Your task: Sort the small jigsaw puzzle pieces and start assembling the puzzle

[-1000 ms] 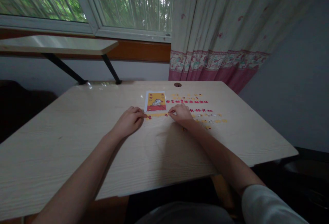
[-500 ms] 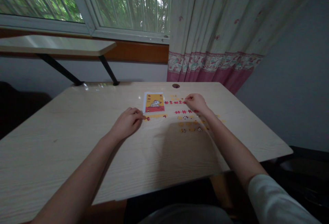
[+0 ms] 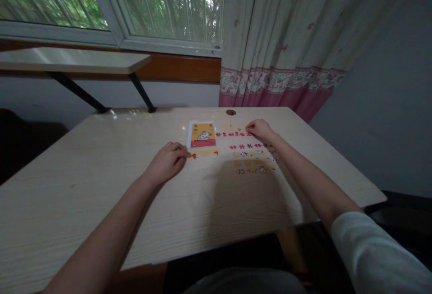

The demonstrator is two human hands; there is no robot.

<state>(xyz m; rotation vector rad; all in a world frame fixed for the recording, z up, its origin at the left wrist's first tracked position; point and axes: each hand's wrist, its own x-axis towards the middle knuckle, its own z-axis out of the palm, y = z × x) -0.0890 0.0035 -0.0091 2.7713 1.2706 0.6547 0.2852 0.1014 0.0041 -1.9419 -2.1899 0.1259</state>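
Note:
A small picture card (image 3: 202,134), yellow and red with a white animal on it, lies on the pale wooden table (image 3: 101,181). To its right, rows of small red puzzle pieces (image 3: 236,134) and yellow puzzle pieces (image 3: 253,162) are laid out. Below the card lies a short joined yellow strip (image 3: 206,152). My left hand (image 3: 167,161) rests on the table with fingers curled, its fingertips at the strip's left end beside a red piece (image 3: 194,155). My right hand (image 3: 259,129) reaches to the far rows, fingers pinched over the pieces there; what they hold is hidden.
A round cable hole (image 3: 231,112) sits near the table's far edge. Behind it hang a flowered curtain (image 3: 283,37) and a window (image 3: 135,2). A second tabletop (image 3: 74,60) on black legs stands at the back left. A grey wall (image 3: 388,82) is on the right.
My right hand left the yellow strip below the card and reached right and farther out to the top rows of pieces. My left hand stayed put.

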